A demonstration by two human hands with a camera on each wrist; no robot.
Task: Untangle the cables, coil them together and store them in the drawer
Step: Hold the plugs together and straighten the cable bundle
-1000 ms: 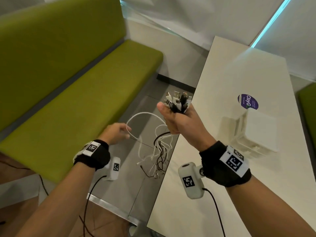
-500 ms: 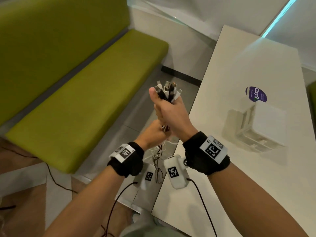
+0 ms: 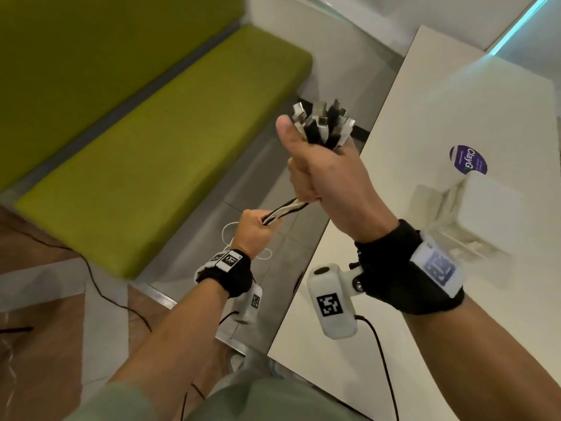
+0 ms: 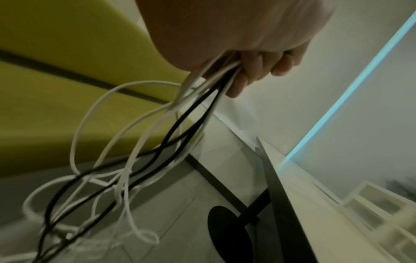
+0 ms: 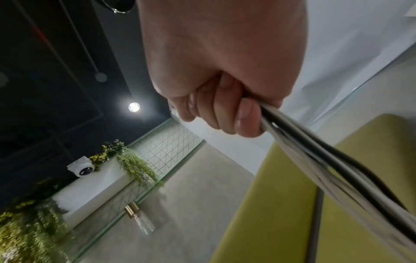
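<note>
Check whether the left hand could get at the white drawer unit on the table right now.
Probably not: the left hand grips the cables low beside the table, and the right hand stands between it and the drawer unit.

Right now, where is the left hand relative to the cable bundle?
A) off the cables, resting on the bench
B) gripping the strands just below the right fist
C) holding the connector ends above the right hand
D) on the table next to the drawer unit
B: the left hand grips the cables just below the right hand, which holds the connector ends upward.
</note>
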